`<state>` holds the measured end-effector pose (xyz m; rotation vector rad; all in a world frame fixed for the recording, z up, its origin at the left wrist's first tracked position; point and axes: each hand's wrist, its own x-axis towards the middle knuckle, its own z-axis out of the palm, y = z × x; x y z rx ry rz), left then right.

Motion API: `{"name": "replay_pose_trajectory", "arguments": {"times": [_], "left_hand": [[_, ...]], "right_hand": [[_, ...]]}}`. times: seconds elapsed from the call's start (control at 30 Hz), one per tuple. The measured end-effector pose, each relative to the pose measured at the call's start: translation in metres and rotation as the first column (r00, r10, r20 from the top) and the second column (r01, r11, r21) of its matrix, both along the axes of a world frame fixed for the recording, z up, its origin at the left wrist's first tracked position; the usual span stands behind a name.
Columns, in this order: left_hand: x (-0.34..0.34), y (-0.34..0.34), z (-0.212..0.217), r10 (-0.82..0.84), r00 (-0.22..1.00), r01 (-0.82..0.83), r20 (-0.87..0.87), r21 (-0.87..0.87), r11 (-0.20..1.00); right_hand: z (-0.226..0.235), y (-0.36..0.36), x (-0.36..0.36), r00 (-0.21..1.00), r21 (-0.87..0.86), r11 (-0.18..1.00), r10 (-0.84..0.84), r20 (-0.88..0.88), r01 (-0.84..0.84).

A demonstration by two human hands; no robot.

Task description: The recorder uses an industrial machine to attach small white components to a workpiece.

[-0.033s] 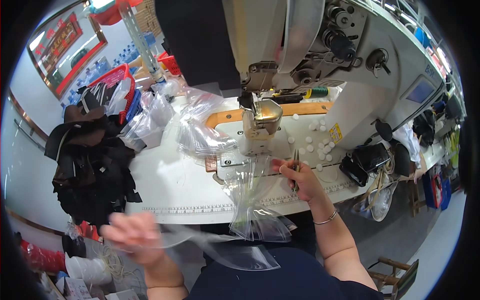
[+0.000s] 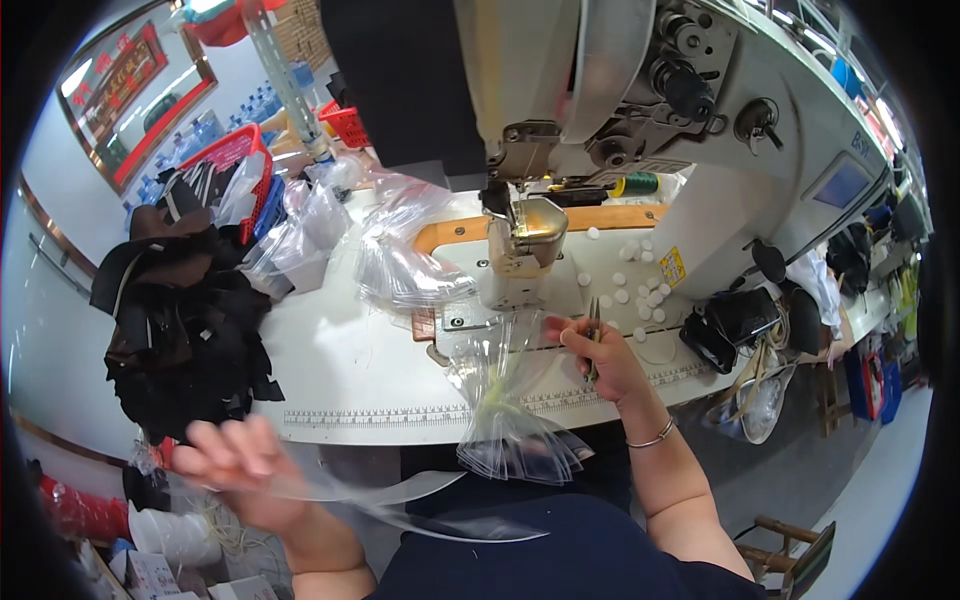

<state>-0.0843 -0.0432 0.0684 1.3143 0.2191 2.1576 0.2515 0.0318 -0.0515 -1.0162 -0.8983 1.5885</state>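
Clear plastic pieces [image 2: 500, 400] fanned over the desk's [image 2: 345, 365] near edge, likely light, slippery, best pinched mid-fan; your right hand [image 2: 608, 362] held fingers around a pointed tool [image 2: 593, 340]; your left hand [image 2: 245, 475], blurred, seemingly pinched strips [image 2: 425, 487].

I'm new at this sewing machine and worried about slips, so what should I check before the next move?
1. Pointed hand tool held in the right hand: ok.
2. Clear strips held by the left hand: ok.
3. Clear sheets fully on the table: not ok, they fan out past its front edge.
4. White discs gathered up: not ok, they lie scattered.
5. Needle raised: cannot tell, it is hidden at the sewing machine.
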Motion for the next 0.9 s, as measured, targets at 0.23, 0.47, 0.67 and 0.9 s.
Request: {"name": "replay_pose_trajectory", "arguments": {"times": [0.23,0.47,0.67,0.9], "left_hand": [[0.053,0.052,0.023,0.256,0.625,-0.350,-0.737,0.029,0.936],[0.104,0.080,0.012,0.361,0.467,-0.359,-0.807,0.200,0.912],[0.083,0.085,-0.014,0.373,0.672,-0.435,-0.639,0.067,0.898],[0.034,0.020,-0.123,-0.170,0.897,-0.287,-0.408,-0.830,0.478]], "right_hand": [[0.074,-0.028,-0.024,0.960,0.443,0.852,0.260,0.102,-0.278],[0.087,-0.043,-0.085,0.898,0.375,0.852,0.217,0.382,-0.365],[0.076,-0.036,-0.092,0.953,0.331,0.913,0.155,0.259,-0.238],[0.046,-0.014,-0.095,0.924,0.314,0.926,0.083,0.374,-0.210]]}}
